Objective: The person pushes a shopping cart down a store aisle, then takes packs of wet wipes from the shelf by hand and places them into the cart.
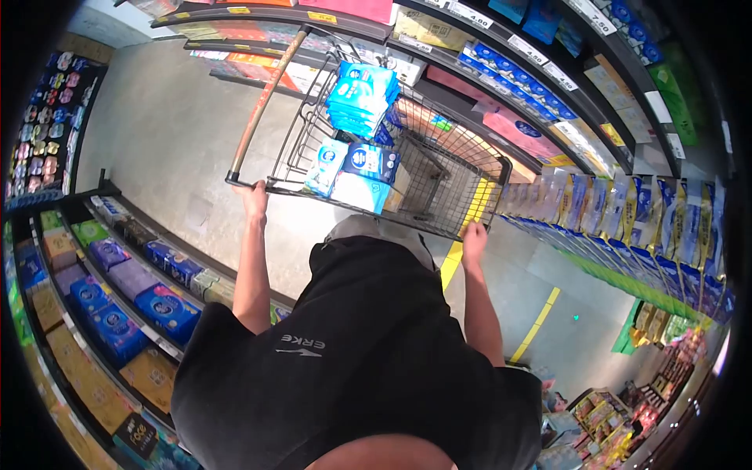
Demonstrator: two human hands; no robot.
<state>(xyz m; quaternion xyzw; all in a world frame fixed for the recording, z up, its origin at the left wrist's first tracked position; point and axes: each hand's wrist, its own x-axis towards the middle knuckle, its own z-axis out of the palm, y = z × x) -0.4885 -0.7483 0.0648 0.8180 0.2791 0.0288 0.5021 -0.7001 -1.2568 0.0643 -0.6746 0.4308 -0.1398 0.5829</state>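
A wire shopping cart (427,176) stands crosswise in front of my body, its long handle (266,102) at the left. My left hand (254,197) is closed on the cart's near rim, close to the handle's lower end. Farther right, my right hand (474,235) grips the rim at the near front corner. Inside the cart lies a stack of bright blue packs (360,94). Nearer to me are a white-and-blue pack (325,166), a dark blue pack (372,161) and a light blue pack (360,193). The fingertips are mostly hidden.
Shelves of packaged goods (517,78) with price labels run beyond the cart. Another shelf row (129,290) stands at the left. Hanging bags (627,219) line the right. Yellow tape (536,325) marks the grey floor (164,133). Stacked goods (599,415) stand at the lower right.
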